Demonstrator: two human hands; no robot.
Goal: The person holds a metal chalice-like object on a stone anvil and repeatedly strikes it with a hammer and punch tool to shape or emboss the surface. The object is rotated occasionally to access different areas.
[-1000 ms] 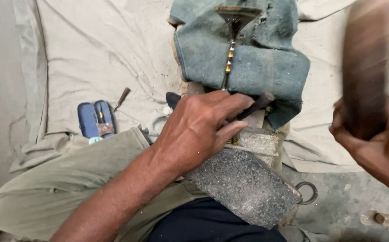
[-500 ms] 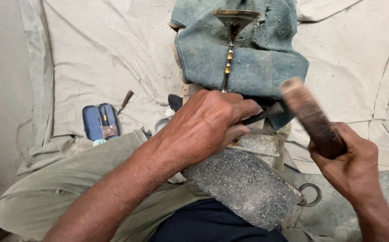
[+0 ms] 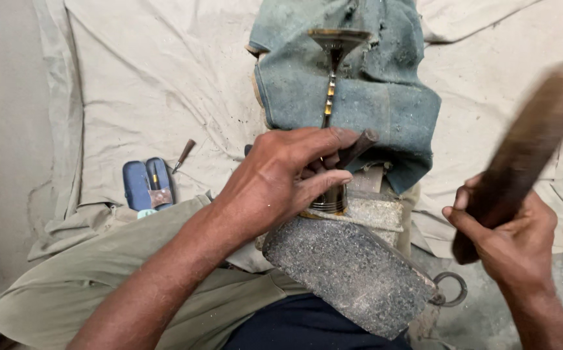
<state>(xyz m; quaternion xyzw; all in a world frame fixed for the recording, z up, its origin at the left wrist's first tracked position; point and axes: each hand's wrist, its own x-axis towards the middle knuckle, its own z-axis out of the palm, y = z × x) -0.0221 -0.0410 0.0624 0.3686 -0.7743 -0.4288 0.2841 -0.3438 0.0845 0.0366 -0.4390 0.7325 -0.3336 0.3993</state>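
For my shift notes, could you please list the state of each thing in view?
left hand: closed on a dark punch
right hand: gripping a wooden mallet, raised and blurred
metal ring: upright on the stone block
blue case: lying on the cloth

Wooden mallet [image 3: 521,155], dull and worn; shiny metal ring [image 3: 329,199] on rough, gritty block [image 3: 353,272]; dusty blue cloth [image 3: 372,97]
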